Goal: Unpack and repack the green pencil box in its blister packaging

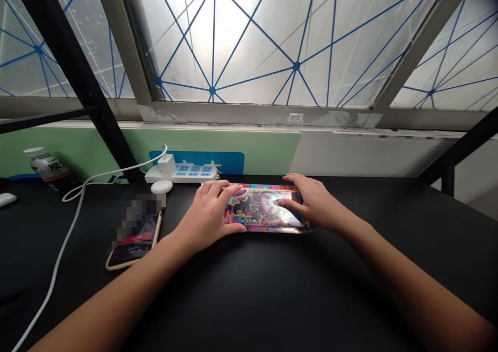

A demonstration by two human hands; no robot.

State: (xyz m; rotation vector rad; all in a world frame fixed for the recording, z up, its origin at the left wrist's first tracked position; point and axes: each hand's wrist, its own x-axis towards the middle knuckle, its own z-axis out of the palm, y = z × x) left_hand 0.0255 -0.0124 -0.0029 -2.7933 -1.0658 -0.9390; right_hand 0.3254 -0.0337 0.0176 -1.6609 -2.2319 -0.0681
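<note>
A flat, shiny package (254, 210) with a colourful cartoon print lies crosswise on the black desk (249, 289). My left hand (212, 212) grips its left end, with the thumb along the near edge and the fingers over the far edge. At the right end, my right hand (311, 199) holds it with the fingers past the far corner and the thumb on the printed face. Both hands partly cover the package, and light glares on its right half. Its contents cannot be made out.
A phone (134, 251) lies left of my left forearm. Behind it are a round white disc (162, 187) and a white power strip (194, 173). A white cable (62, 248) crosses the left side near a bottle (50, 167). Black frame bars (83, 82) and a window (249, 40) border the desk.
</note>
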